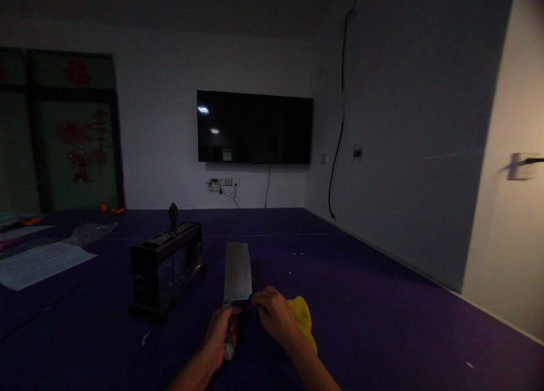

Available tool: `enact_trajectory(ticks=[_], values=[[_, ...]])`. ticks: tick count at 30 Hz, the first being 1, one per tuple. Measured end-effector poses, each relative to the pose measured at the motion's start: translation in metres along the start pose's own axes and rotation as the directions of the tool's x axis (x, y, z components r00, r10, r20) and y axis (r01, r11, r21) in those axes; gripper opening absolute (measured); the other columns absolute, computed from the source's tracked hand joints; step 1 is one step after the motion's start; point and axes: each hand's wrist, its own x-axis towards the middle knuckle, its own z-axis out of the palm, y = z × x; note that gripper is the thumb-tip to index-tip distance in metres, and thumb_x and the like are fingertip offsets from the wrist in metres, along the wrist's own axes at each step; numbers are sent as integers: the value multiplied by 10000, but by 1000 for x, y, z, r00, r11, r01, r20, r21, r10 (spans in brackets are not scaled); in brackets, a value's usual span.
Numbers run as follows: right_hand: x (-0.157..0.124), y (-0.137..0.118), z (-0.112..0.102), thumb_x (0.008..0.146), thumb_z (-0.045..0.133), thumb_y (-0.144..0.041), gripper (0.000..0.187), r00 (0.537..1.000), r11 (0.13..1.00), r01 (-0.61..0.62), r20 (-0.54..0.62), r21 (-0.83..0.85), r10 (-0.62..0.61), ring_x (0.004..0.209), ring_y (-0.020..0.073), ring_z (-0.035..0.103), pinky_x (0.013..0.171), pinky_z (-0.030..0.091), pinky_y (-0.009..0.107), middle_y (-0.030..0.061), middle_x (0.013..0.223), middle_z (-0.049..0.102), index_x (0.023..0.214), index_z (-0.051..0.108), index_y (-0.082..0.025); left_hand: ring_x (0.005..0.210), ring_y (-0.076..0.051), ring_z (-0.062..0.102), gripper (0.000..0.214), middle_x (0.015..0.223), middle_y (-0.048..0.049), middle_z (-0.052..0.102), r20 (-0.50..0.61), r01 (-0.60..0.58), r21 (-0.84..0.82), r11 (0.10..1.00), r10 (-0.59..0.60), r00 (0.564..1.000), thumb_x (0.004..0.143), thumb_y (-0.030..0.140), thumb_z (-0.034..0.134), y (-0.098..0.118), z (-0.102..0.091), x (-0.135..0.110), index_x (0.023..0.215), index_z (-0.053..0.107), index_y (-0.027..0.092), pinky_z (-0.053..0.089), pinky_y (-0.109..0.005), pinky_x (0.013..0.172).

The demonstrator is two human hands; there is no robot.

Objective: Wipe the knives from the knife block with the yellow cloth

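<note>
One cleaver (238, 272), left fingers (232, 313) round handle (229, 350); right fingers (260, 296) curled, can't tell on what. One black case (170, 275), 9 o'clock, contents unclear.

Bare left hand (221, 330) and bare right hand (274, 311), slim, uncovered forearms (306, 358)

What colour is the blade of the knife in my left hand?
Grey; the blade shows best in the head view, the only picture.

The left hand (221, 327) hides much of the cleaver's (238, 273) handle (230, 350); near the blade, a dark item (250, 299) at the right hand (272, 310) is unidentifiable. Right of the cleaver, a yellow cloth (302, 314) is partly hidden; far left, a printed sheet (45, 263) is illegible.
</note>
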Motion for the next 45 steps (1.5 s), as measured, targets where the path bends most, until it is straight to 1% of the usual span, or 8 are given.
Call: enact_trajectory(ticks=[14, 20, 27, 31, 33, 36, 39, 45], values=[[-1, 6, 2, 697, 421, 17, 349, 992, 997, 4, -124, -74, -13, 873, 155, 581, 791, 424, 225, 12, 887, 686, 743, 669, -226, 270, -59, 305, 220, 347, 84, 349, 12, -33, 59, 998, 32, 999, 529, 394, 526, 1, 3, -8, 504, 425, 200, 231, -183, 315], [-2, 19, -2, 706, 422, 19, 383, 969, 994, 65, -233, -89, -84, 899, 155, 576, 827, 434, 241, 33, 966, 672, 902, 663, -206, 260, -68, 313, 257, 332, 83, 336, 13, -115, 124, 986, 114, 993, 568, 431, 498, 7, 9, -18, 489, 395, 209, 244, -194, 315], [-5, 35, -2, 709, 426, 12, 369, 957, 994, -33, -289, -108, 1, 916, 176, 586, 875, 427, 289, 55, 981, 674, 927, 663, -167, 279, -73, 376, 303, 349, 90, 396, -50, -304, 331, 893, 338, 940, 587, 432, 628, 89, -9, -32, 570, 436, 199, 271, -187, 351], [-4, 29, -5, 737, 427, -5, 358, 978, 988, -76, -201, -134, 48, 937, 173, 582, 866, 419, 267, 53, 983, 675, 939, 664, -181, 362, -113, 501, 272, 486, 40, 548, 6, -266, 869, 417, 529, 848, 662, 387, 606, 189, -30, -48, 807, 539, 167, 344, -206, 405], [-4, 26, -7, 741, 429, -10, 353, 982, 988, -82, -181, -131, 58, 936, 173, 583, 856, 420, 263, 52, 979, 677, 935, 666, -186, 416, -128, 542, 425, 588, 18, 605, 88, -237, 952, 195, 565, 821, 679, 372, 605, 238, -39, -58, 1033, 505, 158, 370, -213, 436], [-2, 25, -8, 741, 431, -17, 351, 985, 989, -87, -159, -123, 67, 936, 175, 581, 848, 419, 262, 47, 976, 678, 926, 668, -197, 566, -152, 591, 360, 721, -27, 644, 216, -46, 962, -269, 647, 731, 688, 378, 602, 298, -50, -76, 977, 557, 167, 396, -223, 531], [-1, 25, -7, 740, 428, -20, 349, 987, 988, -98, -142, -121, 81, 943, 177, 576, 847, 411, 252, 55, 978, 675, 919, 673, -193, 748, -232, 594, 297, 813, -79, 650, 249, 115, 887, -448, 673, 697, 698, 386, 578, 342, -60, -92, 906, 608, 177, 396, -276, 607], [-1, 25, -6, 746, 426, -31, 345, 988, 989, -100, -129, -111, 86, 919, 171, 574, 832, 400, 228, 64, 966, 673, 931, 674, -183, 747, -188, 569, 304, 825, -56, 659, 209, 199, 751, -630, 511, 834, 609, 375, 650, 391, -80, -100, 836, 646, 171, 363, -224, 589]])
